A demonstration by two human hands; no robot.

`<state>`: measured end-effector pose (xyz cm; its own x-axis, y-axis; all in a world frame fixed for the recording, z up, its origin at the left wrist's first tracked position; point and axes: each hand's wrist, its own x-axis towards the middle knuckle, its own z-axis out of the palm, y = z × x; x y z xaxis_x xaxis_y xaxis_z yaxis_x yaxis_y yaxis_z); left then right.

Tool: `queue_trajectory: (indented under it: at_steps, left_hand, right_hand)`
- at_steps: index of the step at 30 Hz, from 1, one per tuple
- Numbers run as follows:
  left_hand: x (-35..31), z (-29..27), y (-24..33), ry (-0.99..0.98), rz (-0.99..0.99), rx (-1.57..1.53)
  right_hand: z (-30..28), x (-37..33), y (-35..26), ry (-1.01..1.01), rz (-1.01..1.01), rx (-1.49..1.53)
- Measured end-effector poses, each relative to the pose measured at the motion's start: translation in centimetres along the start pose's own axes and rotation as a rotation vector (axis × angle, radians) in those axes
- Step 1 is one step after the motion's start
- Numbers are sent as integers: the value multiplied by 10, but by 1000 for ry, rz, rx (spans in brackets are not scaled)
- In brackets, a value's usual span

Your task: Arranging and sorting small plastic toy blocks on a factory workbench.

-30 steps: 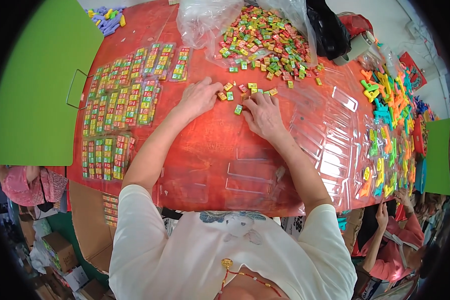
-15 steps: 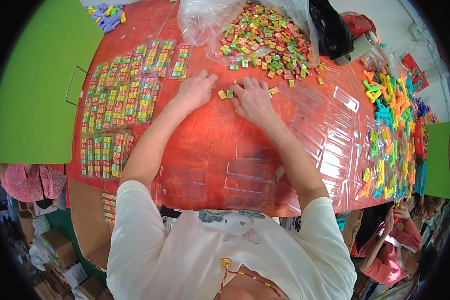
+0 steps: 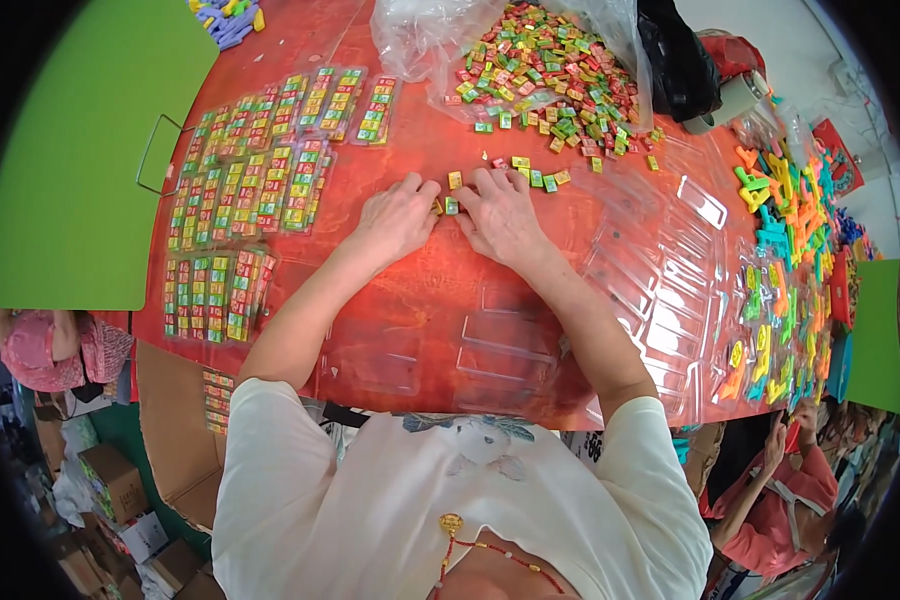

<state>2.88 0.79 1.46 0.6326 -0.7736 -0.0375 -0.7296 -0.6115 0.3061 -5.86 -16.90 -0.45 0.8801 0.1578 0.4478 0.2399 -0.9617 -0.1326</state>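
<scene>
My left hand point(image 3: 398, 218) is over the red table with its fingers curled down, and a small yellow box point(image 3: 437, 207) shows at its fingertips. Close by on the right, my right hand point(image 3: 502, 215) has bent fingers, its thumb and index against a small green box point(image 3: 452, 206). A yellow box point(image 3: 455, 180) lies just beyond the gap between the hands. More little boxes point(image 3: 536, 178) sit in a loose row past the right fingers. What the right palm covers is hidden.
A heap of little red, green and yellow boxes point(image 3: 560, 80) spills from a clear bag point(image 3: 410, 40). Filled clear trays point(image 3: 240, 190) stand in rows at left. Clear plastic trays point(image 3: 660, 290) and colourful toy guns point(image 3: 795, 215) lie at right. A person point(image 3: 785, 490) sits at lower right.
Both hands have come slightly nearer to me and closer together, with the green box now between them. More boxes show past the right fingers. The whole view has shifted a little.
</scene>
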Motion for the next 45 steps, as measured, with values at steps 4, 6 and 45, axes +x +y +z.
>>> queue_trajectory:
  at_steps: [4,6,45]
  left_hand:
    - [-8,-3,3,7,16,-16]
    - [-10,-5,10,53,-19,-43]
    - [6,30,3,296,192,78]
  right_hand:
    - [5,8,0,-14,-7,16]
    - [3,9,4,12,29,37]
    - [-9,-15,40,-10,124,-100]
